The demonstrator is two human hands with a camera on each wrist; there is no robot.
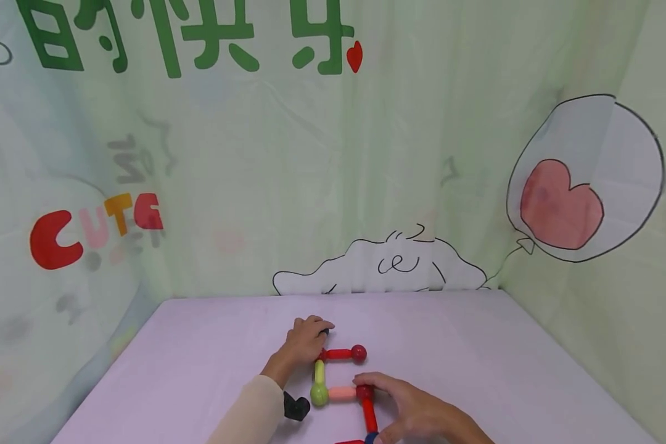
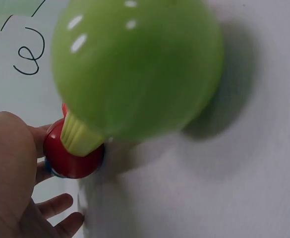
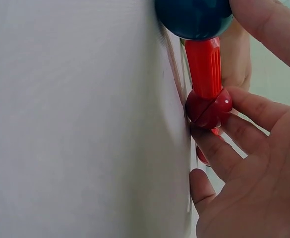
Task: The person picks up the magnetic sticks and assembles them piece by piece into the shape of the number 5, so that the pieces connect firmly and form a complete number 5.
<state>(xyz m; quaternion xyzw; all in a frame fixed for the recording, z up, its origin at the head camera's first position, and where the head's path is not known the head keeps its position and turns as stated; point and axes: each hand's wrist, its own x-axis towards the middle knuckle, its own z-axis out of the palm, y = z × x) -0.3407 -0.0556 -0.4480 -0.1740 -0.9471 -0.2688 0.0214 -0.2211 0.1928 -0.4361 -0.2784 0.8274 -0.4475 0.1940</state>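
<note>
A ball-and-stick toy structure lies on the table, zigzagging away in the head view. Its green ball [image 1: 319, 394] joins a yellow rod [image 1: 319, 373] and a pink rod [image 1: 341, 393]. My left hand [image 1: 305, 339] grips its far end; in the left wrist view the fingers curl behind a red ball [image 2: 73, 156], where a bit of blue shows. Beside it, a red rod [image 1: 340, 353] ends in another red ball [image 1: 358, 353]. My right hand [image 1: 416, 410] spans the near part, fingertips on a red ball [image 3: 209, 108] and thumb on a blue ball [image 3: 194, 17]. A red rod [image 3: 204, 69] links these two.
The lavender table [image 1: 211, 345] meets a printed curtain [image 1: 227, 185] at its back edge, with curtain along both sides too. A black device [image 1: 296, 407] sits by my left sleeve [image 1: 255, 410]. Another red rod [image 1: 349, 442] is cut off at the bottom.
</note>
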